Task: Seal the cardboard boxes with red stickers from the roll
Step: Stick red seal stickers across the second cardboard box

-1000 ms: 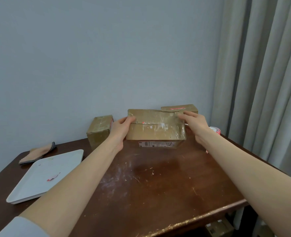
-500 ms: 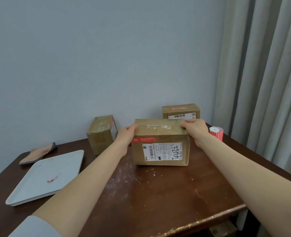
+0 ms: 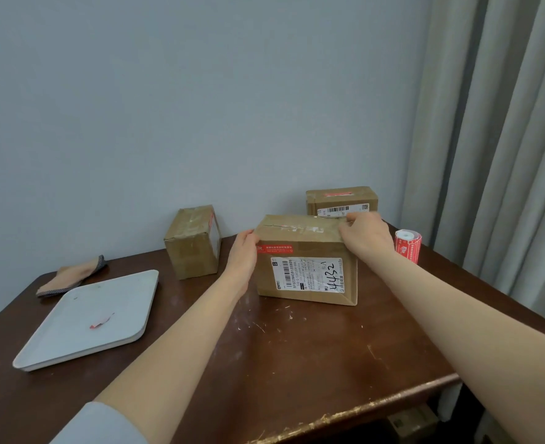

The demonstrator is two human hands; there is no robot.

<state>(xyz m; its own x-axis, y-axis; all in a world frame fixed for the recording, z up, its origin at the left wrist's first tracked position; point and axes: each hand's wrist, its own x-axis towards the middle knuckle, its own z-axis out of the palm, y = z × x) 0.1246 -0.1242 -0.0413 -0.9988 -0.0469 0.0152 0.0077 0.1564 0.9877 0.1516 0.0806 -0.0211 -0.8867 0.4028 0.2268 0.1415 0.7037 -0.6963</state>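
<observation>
A cardboard box (image 3: 306, 274) with a white shipping label and a red sticker on its front stands on the brown table (image 3: 297, 354). My left hand (image 3: 244, 254) holds its left side. My right hand (image 3: 365, 237) grips its top right corner, fingers curled over the edge. Behind it against the wall stands a second box (image 3: 341, 201) with a red sticker on top. A third box (image 3: 192, 241) stands to the left. The red sticker roll (image 3: 408, 245) stands upright to the right of my right hand.
A white square tray (image 3: 85, 322) with a small red scrap (image 3: 100, 322) lies at the left. A folded cloth (image 3: 72, 275) lies behind it. Grey curtains (image 3: 495, 139) hang at the right. The table's front edge is worn.
The box was tipped with its taped face toward me; both hands turned it upright and set it down on the table. It now stands with its label facing me.
</observation>
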